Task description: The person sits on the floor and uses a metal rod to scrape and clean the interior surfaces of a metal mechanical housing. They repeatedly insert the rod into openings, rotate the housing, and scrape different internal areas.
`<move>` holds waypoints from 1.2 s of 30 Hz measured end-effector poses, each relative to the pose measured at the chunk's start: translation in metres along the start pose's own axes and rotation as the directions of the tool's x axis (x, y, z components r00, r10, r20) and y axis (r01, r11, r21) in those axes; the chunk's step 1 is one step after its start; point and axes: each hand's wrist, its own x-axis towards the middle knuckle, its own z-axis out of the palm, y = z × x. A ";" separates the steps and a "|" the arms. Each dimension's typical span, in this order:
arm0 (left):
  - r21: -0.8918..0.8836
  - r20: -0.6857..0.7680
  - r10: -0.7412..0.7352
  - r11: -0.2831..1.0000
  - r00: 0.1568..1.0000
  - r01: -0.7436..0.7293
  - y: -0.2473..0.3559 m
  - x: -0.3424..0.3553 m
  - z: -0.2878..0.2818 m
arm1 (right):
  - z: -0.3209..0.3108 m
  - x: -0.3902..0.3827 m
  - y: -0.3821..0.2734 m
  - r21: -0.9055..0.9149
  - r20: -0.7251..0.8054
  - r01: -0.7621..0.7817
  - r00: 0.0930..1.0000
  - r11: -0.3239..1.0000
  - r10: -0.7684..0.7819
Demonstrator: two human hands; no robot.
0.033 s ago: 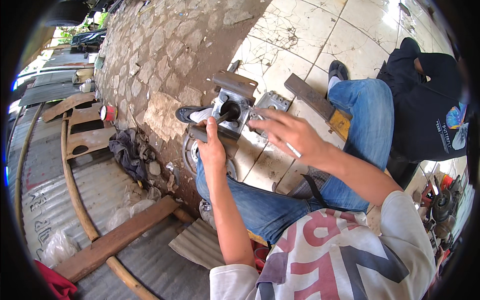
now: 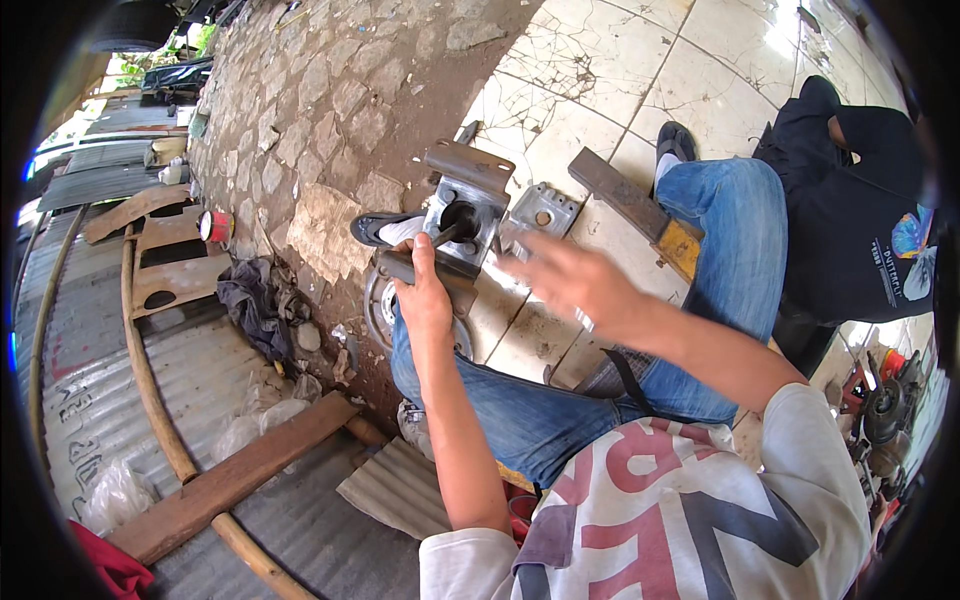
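My left hand (image 2: pixel 425 300) is closed on the near end of a metal block (image 2: pixel 432 215), thumb laid along it. The block has dark steel plates at its ends and a round hole in the middle. A dark rod (image 2: pixel 447 236) slants into the hole from beside my thumb. My right hand (image 2: pixel 575 280) is just right of the block, fingers curled and smeared by motion. A slim, pale stick (image 2: pixel 585 319) pokes out below its palm; its kind is unclear. Beyond those fingers a grey metal plate with holes (image 2: pixel 545 212) lies on the tiles.
A rusty metal bar with a yellow end (image 2: pixel 620 195) lies beside my right leg. Partly under the block is a round metal disc (image 2: pixel 382 310). Someone in dark clothing (image 2: pixel 850 230) sits at the right. Corrugated sheets (image 2: pixel 90 400) and a wooden plank (image 2: pixel 235 480) fill the lower left.
My right hand has shifted slightly down and away from the block, so more of the grey plate shows. My left hand and the block stay put.
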 end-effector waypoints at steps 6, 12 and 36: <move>-0.080 0.051 0.002 0.997 0.999 0.002 -0.004 0.002 -0.006 | -0.004 0.004 0.002 0.105 0.017 0.010 1.000 0.994 -0.012; 0.009 0.032 0.078 0.997 0.996 -0.078 -0.004 0.005 0.000 | 0.014 -0.005 -0.009 0.053 0.037 0.132 0.990 0.990 -0.134; -0.102 0.070 0.059 0.993 0.996 -0.052 -0.001 0.003 -0.002 | -0.004 0.004 -0.001 0.107 0.015 -0.013 1.000 0.994 0.011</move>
